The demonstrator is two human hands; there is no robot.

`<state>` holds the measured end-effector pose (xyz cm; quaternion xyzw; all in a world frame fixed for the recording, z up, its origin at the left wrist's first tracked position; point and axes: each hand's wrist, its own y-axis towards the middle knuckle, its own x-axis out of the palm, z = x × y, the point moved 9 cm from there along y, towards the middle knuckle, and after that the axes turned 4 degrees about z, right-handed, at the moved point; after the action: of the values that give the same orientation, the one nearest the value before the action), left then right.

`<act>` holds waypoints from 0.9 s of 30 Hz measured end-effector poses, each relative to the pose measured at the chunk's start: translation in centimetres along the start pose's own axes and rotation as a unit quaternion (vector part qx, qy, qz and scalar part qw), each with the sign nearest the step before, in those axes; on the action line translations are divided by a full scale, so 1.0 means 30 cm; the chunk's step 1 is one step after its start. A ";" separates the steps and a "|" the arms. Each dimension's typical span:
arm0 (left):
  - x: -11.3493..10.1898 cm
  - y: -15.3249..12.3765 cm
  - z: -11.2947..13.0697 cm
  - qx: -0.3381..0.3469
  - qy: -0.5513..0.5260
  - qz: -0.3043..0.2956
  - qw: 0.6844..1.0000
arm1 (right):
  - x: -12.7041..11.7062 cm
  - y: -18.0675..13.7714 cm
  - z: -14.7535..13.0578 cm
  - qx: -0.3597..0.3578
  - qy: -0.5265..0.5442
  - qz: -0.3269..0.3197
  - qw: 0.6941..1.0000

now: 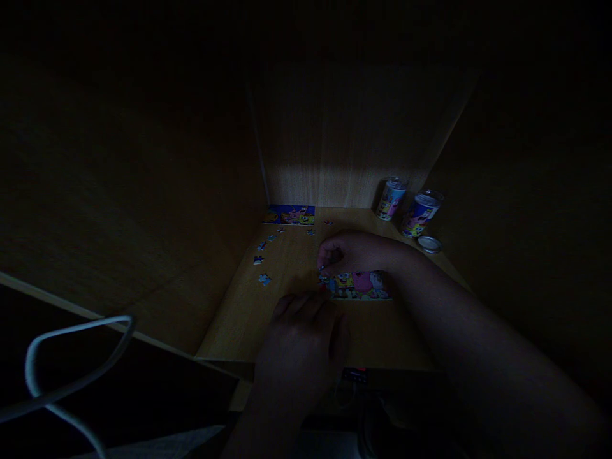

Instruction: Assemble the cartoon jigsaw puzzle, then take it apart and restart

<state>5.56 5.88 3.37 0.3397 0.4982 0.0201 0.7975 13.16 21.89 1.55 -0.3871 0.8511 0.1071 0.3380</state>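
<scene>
A partly assembled cartoon jigsaw puzzle (364, 284) lies on the wooden shelf, with a yellow and a pink figure on it. Above its left end, my right hand (356, 252) pinches thumb and fingers together on a small bluish puzzle piece (322, 271), mostly covered by the fingertips. My left hand (301, 335) rests palm down just below the puzzle's left corner, fingers bent toward the shelf and seemingly holding nothing. Dim light obscures its fingertips. Several loose puzzle pieces (264, 279) lie in a curve to the left.
Another assembled puzzle (291, 215) sits at the back left. Two cartoon-printed cans (391, 199) with clear tops stand at the back right, beside a round lid (429, 243). Wooden panels (344, 140) enclose the shelf. A white cable (71, 325) loops at lower left.
</scene>
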 end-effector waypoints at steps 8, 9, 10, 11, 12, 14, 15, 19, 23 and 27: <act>0.008 -0.004 -0.008 -0.005 -0.006 -0.011 1.000 | -0.008 -0.005 -0.016 0.001 -0.026 0.008 1.000; 0.006 -0.004 -0.007 -0.006 -0.006 -0.010 1.000 | -0.007 -0.005 -0.015 0.000 -0.026 0.006 1.000; 0.003 -0.004 -0.007 -0.007 -0.006 -0.008 1.000 | -0.005 -0.005 -0.012 0.001 -0.022 0.003 1.000; 0.002 -0.003 -0.006 -0.008 -0.005 -0.007 1.000 | -0.002 -0.005 -0.009 0.002 -0.017 0.000 1.000; 0.001 -0.003 -0.005 -0.007 -0.005 -0.007 1.000 | 0.000 -0.005 -0.005 0.004 -0.013 -0.003 1.000; 0.001 -0.001 -0.002 -0.005 -0.006 -0.006 1.000 | 0.000 -0.005 0.001 0.010 -0.011 -0.003 1.000; 0.002 0.000 -0.002 -0.003 -0.007 -0.007 1.000 | 0.000 -0.005 0.002 0.011 -0.012 -0.002 1.000; 0.005 0.002 -0.004 -0.003 -0.002 -0.010 1.000 | -0.002 -0.005 0.004 0.011 -0.029 -0.003 1.000; 0.008 0.001 -0.005 -0.006 0.002 -0.017 1.000 | -0.009 -0.002 0.004 0.005 -0.054 0.004 0.999; 0.011 -0.003 -0.006 -0.007 0.004 -0.018 1.000 | -0.009 -0.001 0.003 0.000 -0.071 0.009 0.997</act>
<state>5.54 6.02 3.02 0.3254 0.5069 0.0105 0.7982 13.34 22.07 1.68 -0.3711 0.8281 0.1378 0.3968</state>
